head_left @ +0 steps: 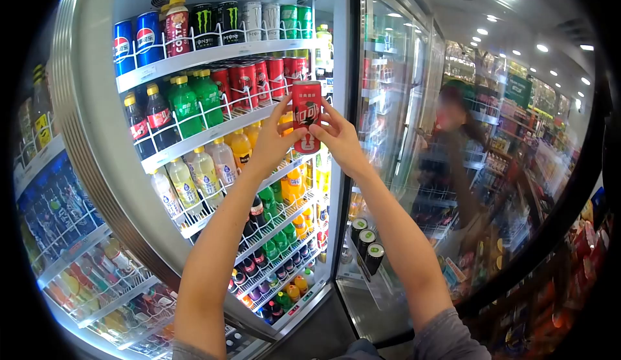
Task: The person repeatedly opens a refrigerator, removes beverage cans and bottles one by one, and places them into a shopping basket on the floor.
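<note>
A slim red can (306, 111) with white lettering stands upright between my two hands, in front of the fridge shelves. My left hand (275, 137) grips its left side, the fingers behind and the thumb at the front. From the right, my right hand (337, 139) holds the same can, its thumb across the lower front. Behind the can, more red cans (244, 82) fill part of the second shelf, beside green bottles (184, 104) and dark cola bottles (157, 114).
The open fridge's top shelf (194, 56) carries cans and a bottle. Lower shelves hold yellow, orange and green drinks. A glass door (466, 133) with reflections stands at the right, with several dark cans (367, 236) near its lower left. Another glass-fronted fridge (58, 211) is at the left.
</note>
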Demonstrator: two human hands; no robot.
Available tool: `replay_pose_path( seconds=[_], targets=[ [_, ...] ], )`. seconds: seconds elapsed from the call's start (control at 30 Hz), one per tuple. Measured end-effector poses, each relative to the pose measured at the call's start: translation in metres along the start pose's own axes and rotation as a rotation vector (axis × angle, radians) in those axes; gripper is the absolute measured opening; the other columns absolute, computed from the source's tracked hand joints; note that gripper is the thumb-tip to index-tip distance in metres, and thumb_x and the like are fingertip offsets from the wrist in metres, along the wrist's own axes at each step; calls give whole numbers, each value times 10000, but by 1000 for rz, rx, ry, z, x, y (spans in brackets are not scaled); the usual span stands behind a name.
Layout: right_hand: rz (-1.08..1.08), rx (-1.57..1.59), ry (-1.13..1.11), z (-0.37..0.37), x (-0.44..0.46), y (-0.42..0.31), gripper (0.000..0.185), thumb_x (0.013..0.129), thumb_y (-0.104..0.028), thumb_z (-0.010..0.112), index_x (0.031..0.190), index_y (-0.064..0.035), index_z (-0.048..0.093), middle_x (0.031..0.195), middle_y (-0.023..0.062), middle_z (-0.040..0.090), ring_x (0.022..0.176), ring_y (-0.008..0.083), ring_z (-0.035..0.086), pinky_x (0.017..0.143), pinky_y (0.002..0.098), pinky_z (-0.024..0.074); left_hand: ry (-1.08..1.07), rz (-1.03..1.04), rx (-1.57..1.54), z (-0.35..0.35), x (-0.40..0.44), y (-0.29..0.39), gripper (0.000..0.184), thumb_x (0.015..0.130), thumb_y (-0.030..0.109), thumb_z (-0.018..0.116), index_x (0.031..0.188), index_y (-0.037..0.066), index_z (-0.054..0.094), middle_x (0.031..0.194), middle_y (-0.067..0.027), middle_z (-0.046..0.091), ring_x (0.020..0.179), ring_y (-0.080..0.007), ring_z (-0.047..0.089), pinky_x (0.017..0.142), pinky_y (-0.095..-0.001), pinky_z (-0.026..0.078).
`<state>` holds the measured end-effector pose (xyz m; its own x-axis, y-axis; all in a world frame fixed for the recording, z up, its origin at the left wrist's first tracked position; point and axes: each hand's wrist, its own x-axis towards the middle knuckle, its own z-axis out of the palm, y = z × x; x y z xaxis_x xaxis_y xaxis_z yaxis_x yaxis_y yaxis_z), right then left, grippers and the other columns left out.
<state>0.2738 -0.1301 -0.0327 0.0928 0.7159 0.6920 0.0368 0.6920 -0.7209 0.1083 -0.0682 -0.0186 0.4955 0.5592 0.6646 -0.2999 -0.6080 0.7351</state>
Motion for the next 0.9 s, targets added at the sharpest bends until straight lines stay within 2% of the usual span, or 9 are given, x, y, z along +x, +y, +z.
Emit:
replay_pose_path(
  seconds=[0.1,0.23,0.3,0.37,0.43,0.63,0.7,0.73,0.9],
  targets=[
    [8,24,3,3,-19,3,740,902,-57,658,1524,-48,256,1293,129,558,1149,187,570,928,306,501,-10,-26,-38,1,-19,0,763,857,61,694,1506,120,297,1483,-127,368,1242,-237,514,995,-361,474],
    [40,28,-19,9,-45,1,788,884,-95,691,1533,-74,245,1372,169,499,1196,227,556,959,346,491,5,-38,-62,1,-44,-10,743,859,66,695,1493,80,308,1472,-123,385,1246,-237,513,1002,-361,470],
    [81,-10,-67,11,-54,-3,795,876,-83,692,1534,-86,248,1413,188,462,1202,239,556,973,365,486,22,-58,-94,2,-57,-8,741,848,113,718,1472,37,326,1448,-139,416,1249,-272,517,967,-371,506],
    [96,-6,-101,14,-61,-7,797,869,-66,688,1535,-93,249,1412,195,468,1215,248,551,986,370,481,50,-53,-76,-2,-68,-8,737,847,116,718,1473,54,333,1445,-130,419,1234,-273,524,958,-373,510],
    [117,-41,-114,20,-67,-15,802,865,-64,692,1534,-89,249,1397,191,487,1215,242,551,988,365,480,38,-122,-71,1,-81,8,746,857,83,703,1491,69,309,1476,-111,383,1273,-251,496,1027,-373,452],
    [94,62,-135,36,-69,-24,798,863,-13,676,1534,-89,250,1393,162,498,1185,210,561,963,339,492,83,-65,62,-1,-95,41,749,849,115,713,1489,99,325,1463,-111,393,1266,-258,495,1028,-382,448],
    [72,127,-131,45,-72,-24,799,864,-15,677,1535,-89,247,1394,157,498,1184,209,559,959,334,493,133,-34,165,-1,-104,57,726,838,98,718,1468,108,355,1403,-120,459,1200,-260,534,961,-384,496],
    [50,147,-145,50,-75,-25,790,871,-27,674,1534,-83,247,1391,153,503,1196,214,552,981,335,475,127,-84,147,-4,-110,63,743,843,152,726,1485,161,352,1408,-110,430,1223,-257,505,992,-381,466],
    [73,236,-264,66,-96,-37,760,890,-62,667,1530,-73,258,1388,147,510,1233,222,526,1031,340,434,189,-162,202,-4,-151,89,738,833,151,733,1473,182,367,1316,-104,448,1195,-256,501,974,-376,470]
  ],
)
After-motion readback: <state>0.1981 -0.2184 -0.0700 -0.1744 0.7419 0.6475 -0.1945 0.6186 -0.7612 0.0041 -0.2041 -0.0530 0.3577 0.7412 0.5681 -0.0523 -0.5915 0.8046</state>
